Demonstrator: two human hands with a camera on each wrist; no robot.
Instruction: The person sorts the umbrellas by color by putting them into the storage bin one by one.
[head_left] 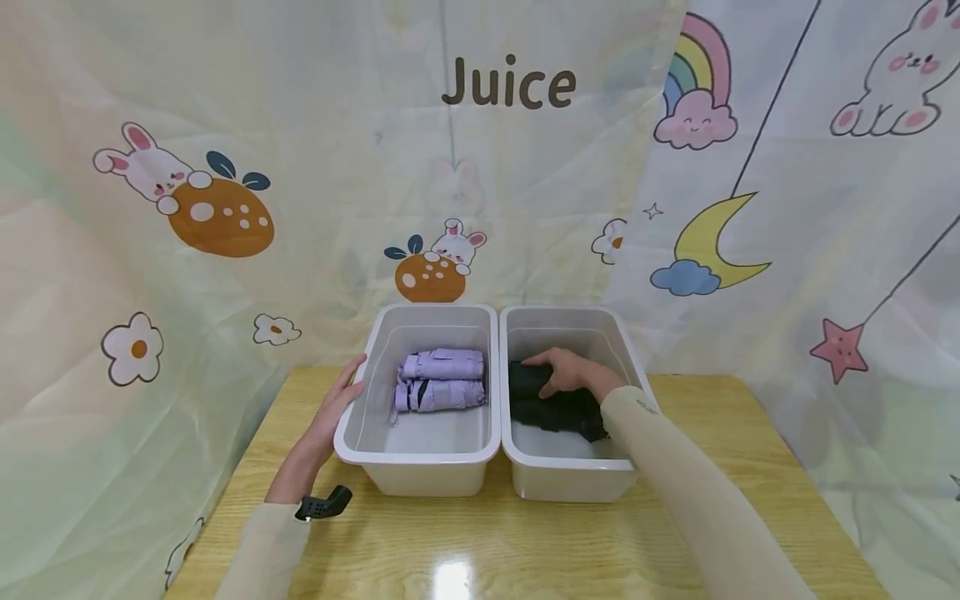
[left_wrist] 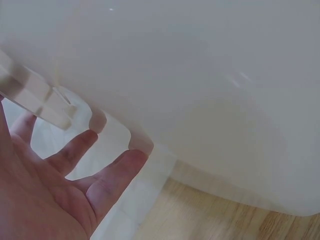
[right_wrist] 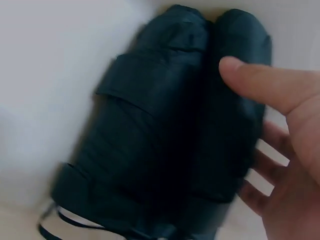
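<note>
Two folded black umbrellas lie side by side in the right white bin [head_left: 573, 464]. My right hand [head_left: 567, 371] reaches in and grips the far black umbrella [right_wrist: 227, 125], its thumb on top and its fingers curled along the side. The near black umbrella [right_wrist: 140, 120], with a flap band and a wrist cord, rests beside it. My left hand [head_left: 327, 421] is at the outer side of the left white bin [head_left: 416, 458], extended fingers touching the wall below the rim. Inside that bin are two folded purple umbrellas [head_left: 447, 395], one behind the other.
The bins stand side by side on a wooden table [head_left: 405, 542], near its back edge. A pale printed curtain [head_left: 337, 208] hangs directly behind them and along both sides. A black strap device [head_left: 324, 503] sits on the left wrist.
</note>
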